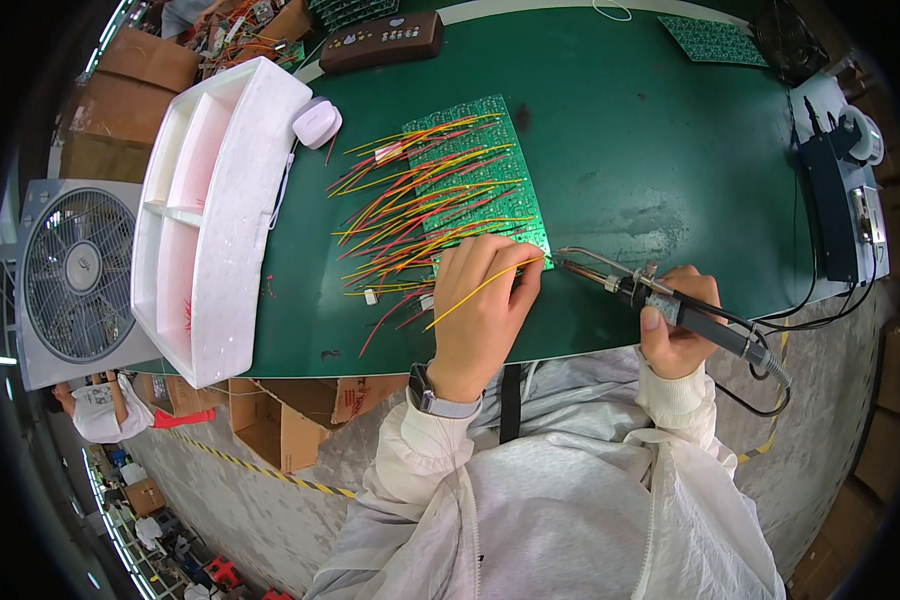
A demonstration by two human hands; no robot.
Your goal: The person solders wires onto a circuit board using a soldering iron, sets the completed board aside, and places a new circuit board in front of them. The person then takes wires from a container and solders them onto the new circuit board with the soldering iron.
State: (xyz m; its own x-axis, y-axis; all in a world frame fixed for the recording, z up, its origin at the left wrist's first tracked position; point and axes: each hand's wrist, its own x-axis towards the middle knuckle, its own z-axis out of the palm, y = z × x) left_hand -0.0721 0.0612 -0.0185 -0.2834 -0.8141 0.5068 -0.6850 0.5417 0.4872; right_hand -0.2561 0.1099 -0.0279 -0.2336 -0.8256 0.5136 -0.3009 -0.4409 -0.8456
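A green circuit board panel (515,170) lies on the green table, with rows of yellow and red wires (390,215) stretching leftward from it. Over its near right corner, my left hand (485,300) pinches a yellow wire (465,295), whose end meets the board's edge. My right hand (680,320) is wrapped round a soldering iron (705,325) with a thin metal feed tube beside its tip. That tip points left and sits close to the wire's end; whether they touch is too small to tell. Small white connectors (371,297) lie near the wires' left ends.
To the left stand a white foam box (225,250) with compartments and a box fan (80,265). A white rounded case (317,122) lies by the box. A brown case (380,42) and another board (712,40) rest at the back. The soldering station (835,190) stands right, its cables trailing.
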